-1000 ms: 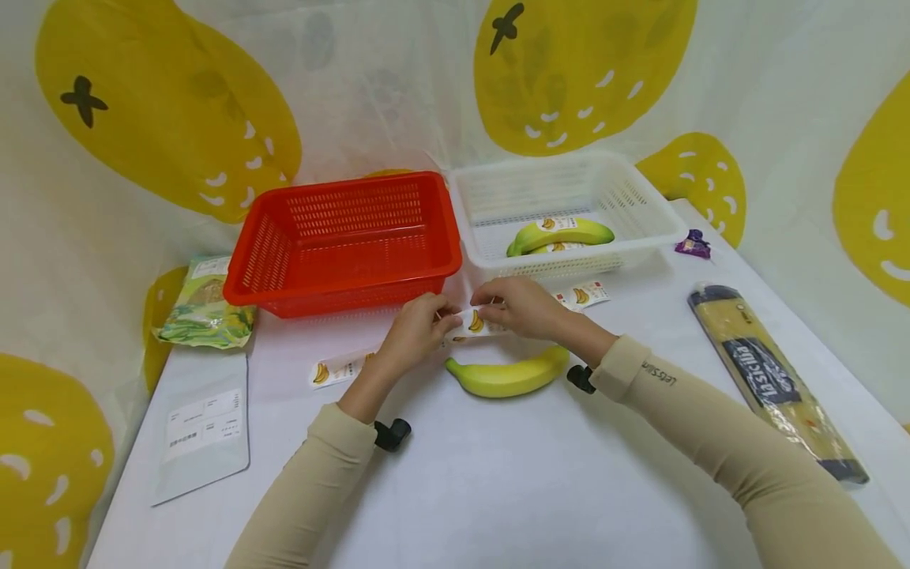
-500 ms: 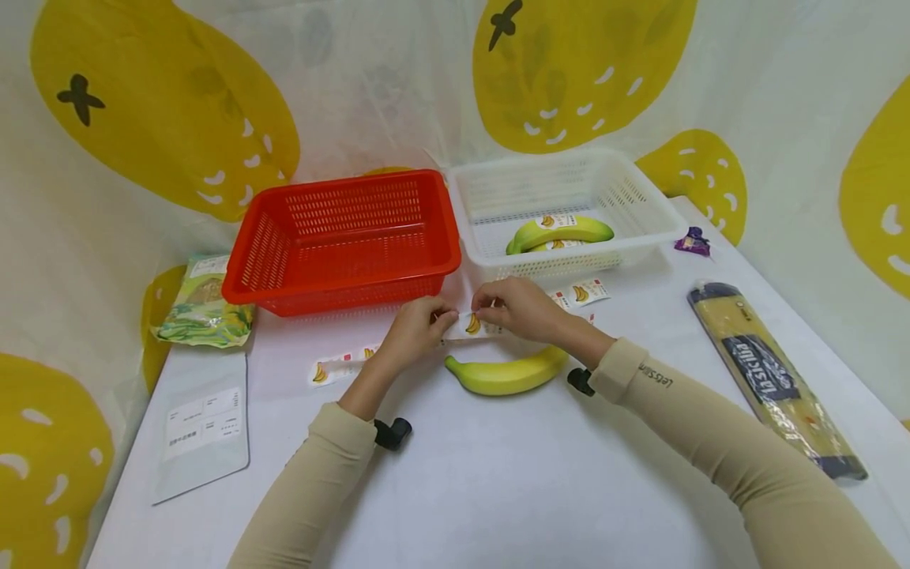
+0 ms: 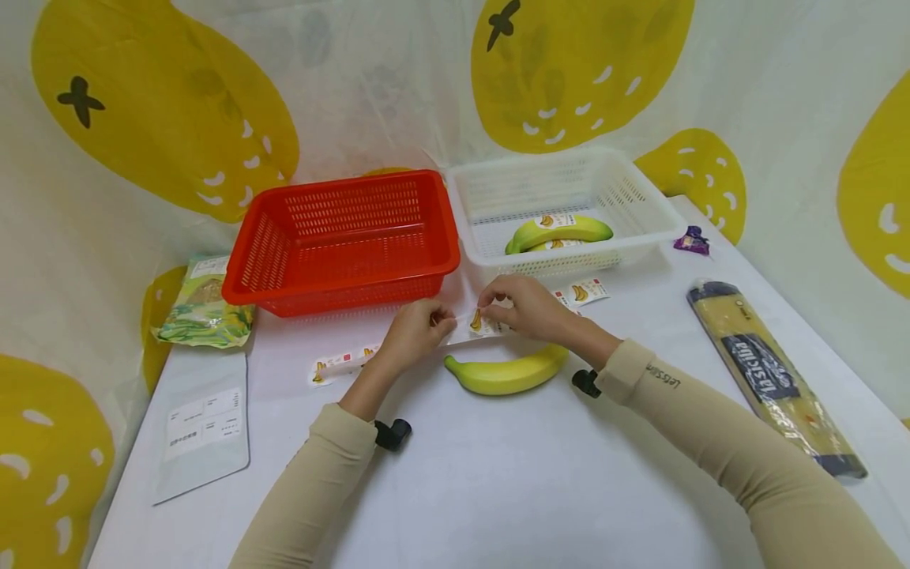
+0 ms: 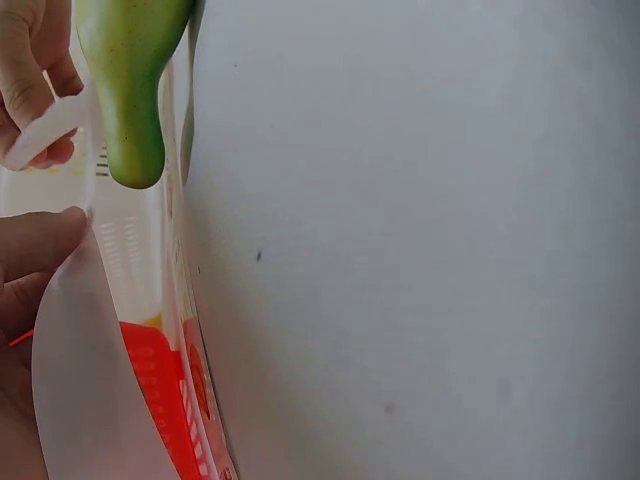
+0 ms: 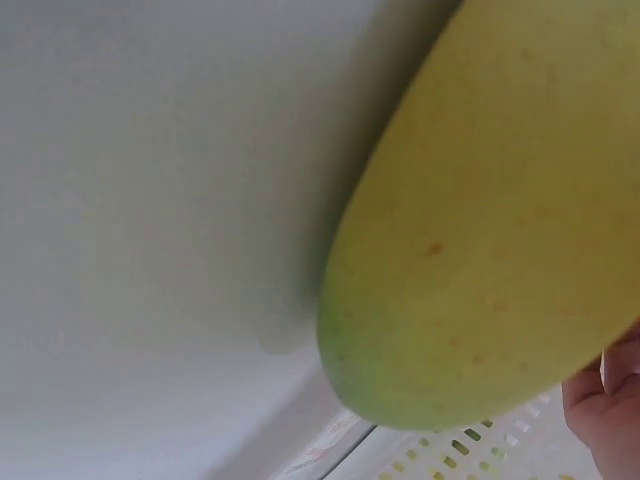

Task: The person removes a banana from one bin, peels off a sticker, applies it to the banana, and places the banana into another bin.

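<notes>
My left hand [image 3: 415, 333] pinches a white label strip [image 4: 85, 370] between thumb and finger. Just to its right, my right hand [image 3: 529, 310] pinches the edge of a banana-print sticker [image 3: 476, 322], which tilts up from the strip. In the left wrist view the held edge bends up as a white curl [image 4: 50, 130] under the right fingers. A loose yellow banana [image 3: 508, 376] with a green tip lies on the table just below both hands. It fills much of the right wrist view, where only a bit of my right hand [image 5: 612, 400] shows.
Behind the hands stand a red basket [image 3: 355, 288] and a white basket [image 3: 498, 263] holding bananas with stickers [image 3: 562, 229]. More label strip lies left [image 3: 334, 370] and right [image 3: 588, 292]. Bags [image 3: 206, 308] and a pouch [image 3: 202, 435] lie left, a pasta pack [image 3: 768, 371] and purple wrapper [image 3: 692, 240] right.
My right hand has shifted slightly right and the sticker's edge has lifted with it. The gap between the two hands has widened, showing more bare strip. The banana has not moved.
</notes>
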`<state>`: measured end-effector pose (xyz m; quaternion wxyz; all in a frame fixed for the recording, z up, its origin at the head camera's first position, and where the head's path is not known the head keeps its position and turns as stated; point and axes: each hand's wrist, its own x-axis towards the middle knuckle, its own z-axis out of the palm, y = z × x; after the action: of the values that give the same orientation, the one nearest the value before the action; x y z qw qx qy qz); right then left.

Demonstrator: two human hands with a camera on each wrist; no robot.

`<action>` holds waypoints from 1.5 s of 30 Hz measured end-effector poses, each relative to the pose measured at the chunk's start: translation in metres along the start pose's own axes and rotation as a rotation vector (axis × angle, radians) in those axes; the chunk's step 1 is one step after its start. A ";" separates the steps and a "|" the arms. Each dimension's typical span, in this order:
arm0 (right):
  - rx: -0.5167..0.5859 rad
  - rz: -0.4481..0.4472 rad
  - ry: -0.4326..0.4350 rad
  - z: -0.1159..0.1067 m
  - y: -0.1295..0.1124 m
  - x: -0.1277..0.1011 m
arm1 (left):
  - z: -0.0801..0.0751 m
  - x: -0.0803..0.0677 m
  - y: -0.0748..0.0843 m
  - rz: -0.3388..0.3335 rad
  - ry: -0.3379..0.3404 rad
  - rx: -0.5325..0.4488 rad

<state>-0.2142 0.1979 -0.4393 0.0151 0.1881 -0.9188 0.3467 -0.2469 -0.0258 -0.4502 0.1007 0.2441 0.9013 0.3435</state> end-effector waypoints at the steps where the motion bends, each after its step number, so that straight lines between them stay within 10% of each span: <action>1: 0.013 0.008 0.003 -0.001 0.000 0.000 | 0.000 0.000 0.000 -0.005 0.000 0.004; 24: 0.135 0.119 0.057 -0.002 0.002 -0.005 | -0.005 -0.002 -0.005 -0.142 0.054 0.075; 45: 0.155 0.189 0.019 -0.006 0.008 -0.014 | -0.009 -0.006 0.010 0.010 0.149 0.208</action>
<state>-0.2043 0.2118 -0.4423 -0.0236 0.0979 -0.9026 0.4185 -0.2413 -0.0274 -0.4372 0.0060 0.2317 0.9357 0.2661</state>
